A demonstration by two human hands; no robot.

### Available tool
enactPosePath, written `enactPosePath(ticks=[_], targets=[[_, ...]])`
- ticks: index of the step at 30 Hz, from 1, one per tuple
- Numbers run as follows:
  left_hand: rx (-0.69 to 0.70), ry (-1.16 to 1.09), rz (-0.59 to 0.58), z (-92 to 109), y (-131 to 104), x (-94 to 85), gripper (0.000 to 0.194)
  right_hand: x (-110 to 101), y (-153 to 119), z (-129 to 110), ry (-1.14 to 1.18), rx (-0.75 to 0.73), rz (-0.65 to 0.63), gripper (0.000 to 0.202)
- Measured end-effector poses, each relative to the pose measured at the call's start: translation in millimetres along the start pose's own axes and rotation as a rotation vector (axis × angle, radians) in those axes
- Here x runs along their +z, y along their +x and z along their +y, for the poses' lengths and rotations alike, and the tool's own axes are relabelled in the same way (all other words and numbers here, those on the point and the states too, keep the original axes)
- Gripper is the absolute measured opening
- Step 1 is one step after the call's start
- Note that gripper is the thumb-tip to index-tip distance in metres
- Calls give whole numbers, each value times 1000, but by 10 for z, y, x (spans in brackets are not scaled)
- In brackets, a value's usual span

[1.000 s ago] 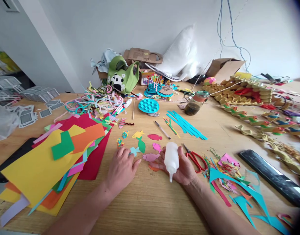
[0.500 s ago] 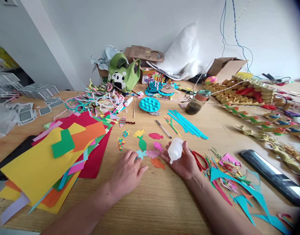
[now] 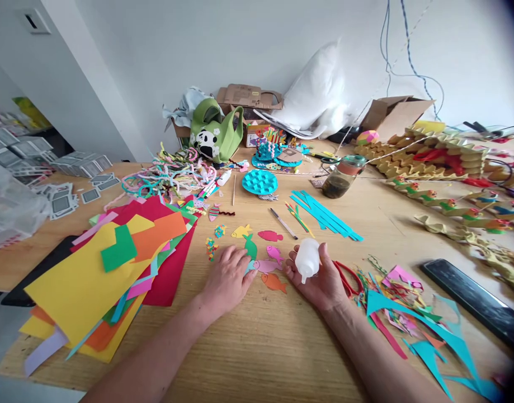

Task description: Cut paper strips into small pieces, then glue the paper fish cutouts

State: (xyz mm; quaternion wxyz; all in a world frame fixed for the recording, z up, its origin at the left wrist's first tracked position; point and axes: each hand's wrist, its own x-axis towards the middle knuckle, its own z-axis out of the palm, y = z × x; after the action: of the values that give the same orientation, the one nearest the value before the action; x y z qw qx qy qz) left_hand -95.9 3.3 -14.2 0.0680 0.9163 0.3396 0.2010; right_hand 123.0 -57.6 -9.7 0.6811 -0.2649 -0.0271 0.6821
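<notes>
My right hand [image 3: 324, 282] is palm up, its fingers closed round a white squeeze bottle [image 3: 307, 258] whose nozzle tips down toward me. My left hand [image 3: 228, 279] rests palm down on the table, thumb apart, partly covering a light blue paper fish [image 3: 251, 267]. Just beyond its fingertips is a green paper fish [image 3: 250, 246]. Between the hands lie a lilac fish [image 3: 267, 266], an orange fish [image 3: 274, 282] and a pink fish [image 3: 274, 254]. Farther back are a yellow fish [image 3: 241, 231] and a red fish [image 3: 270, 235].
Coloured paper sheets [image 3: 80, 280] are piled at left. Red-handled scissors [image 3: 349, 279], paper scraps [image 3: 401, 299] and a phone [image 3: 475, 296] lie at right. Behind are a pen [image 3: 284, 224], blue strips [image 3: 326, 215], a turquoise scalloped piece [image 3: 260, 182] and a lidded jar [image 3: 343, 178].
My left hand has moved slightly forward and right, covering more of the light blue fish. The right hand still holds the bottle in much the same place. The view has shifted a little.
</notes>
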Motion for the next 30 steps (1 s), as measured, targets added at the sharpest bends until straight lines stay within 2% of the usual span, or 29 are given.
enactPosePath(ticks=[4, 7, 9, 12, 14, 17, 20, 25, 30], targets=[[24, -52, -23, -38, 71, 20, 33, 0, -7, -18, 3, 1, 14, 44], [29, -110, -25, -150, 128, -51, 34, 2, -15, -38, 0, -2, 4, 43], [4, -142, 21, -253, 139, -125, 33, 3, -21, -51, 2, -10, -21, 41], [-41, -174, 102, -386, 80, -224, 28, -12, -23, -69, 5, -11, -39, 41], [-10, -193, 67, -424, 0, -268, 23, -36, -19, -80, 14, -5, -24, 43], [66, -205, -67, -397, -123, -315, 17, -72, -8, -91, 34, -24, 18, 50], [92, -193, -143, -320, -188, -357, 19, -84, -3, -95, 42, -47, 45, 54], [101, -146, -197, -218, -188, -392, 22, -61, -9, -79, 30, -83, 13, 49], [87, -100, -190, -174, -169, -376, 20, -36, -38, -39, -19, -103, -25, 38]])
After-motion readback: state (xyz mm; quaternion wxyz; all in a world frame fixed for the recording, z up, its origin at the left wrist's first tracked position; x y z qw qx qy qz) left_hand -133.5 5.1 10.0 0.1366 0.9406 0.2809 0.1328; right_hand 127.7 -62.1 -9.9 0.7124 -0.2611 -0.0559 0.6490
